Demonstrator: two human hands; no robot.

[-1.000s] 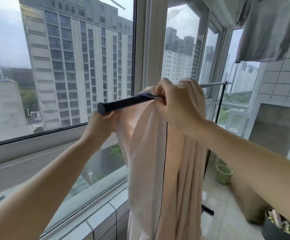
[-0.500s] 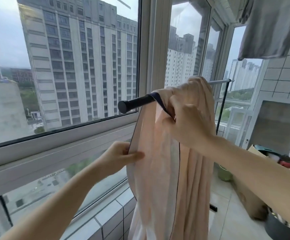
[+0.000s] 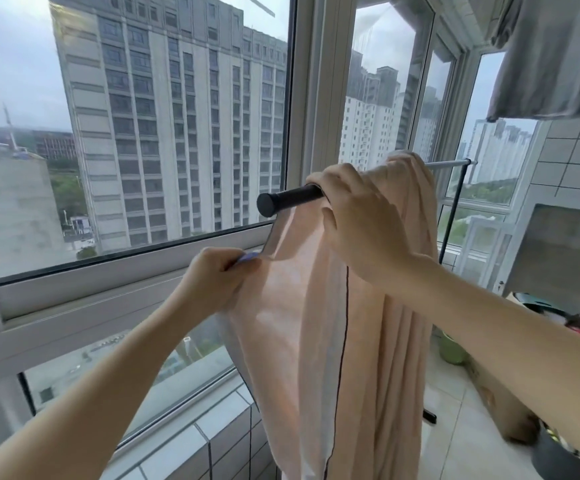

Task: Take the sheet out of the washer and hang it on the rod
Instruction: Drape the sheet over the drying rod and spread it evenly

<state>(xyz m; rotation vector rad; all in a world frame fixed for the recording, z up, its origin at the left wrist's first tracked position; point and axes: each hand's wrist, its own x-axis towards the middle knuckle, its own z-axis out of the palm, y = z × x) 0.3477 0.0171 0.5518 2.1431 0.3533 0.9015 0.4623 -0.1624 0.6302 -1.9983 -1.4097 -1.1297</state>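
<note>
A pale pink sheet [image 3: 319, 341] with a thin dark edge line hangs bunched over the rod [image 3: 290, 199], whose black end cap points toward me; the rod's silver far part [image 3: 451, 163] runs to the right. My right hand [image 3: 361, 220] grips the sheet at the top, against the rod. Lower and to the left, my left hand [image 3: 215, 282] pinches the sheet's left edge and holds it out sideways. The washer is out of sight.
Large windows [image 3: 177, 133] fill the left, above a tiled ledge [image 3: 191, 441]. A grey garment [image 3: 555, 57] hangs at the upper right. A green pot [image 3: 449, 351], a cardboard box [image 3: 496, 403] and a dark tub [image 3: 558, 462] stand on the tiled floor to the right.
My left hand dropped from beneath the rod's end to the sheet's left edge and pinched it. My right hand kept its grip at the top. The sheet's left side has spread.
</note>
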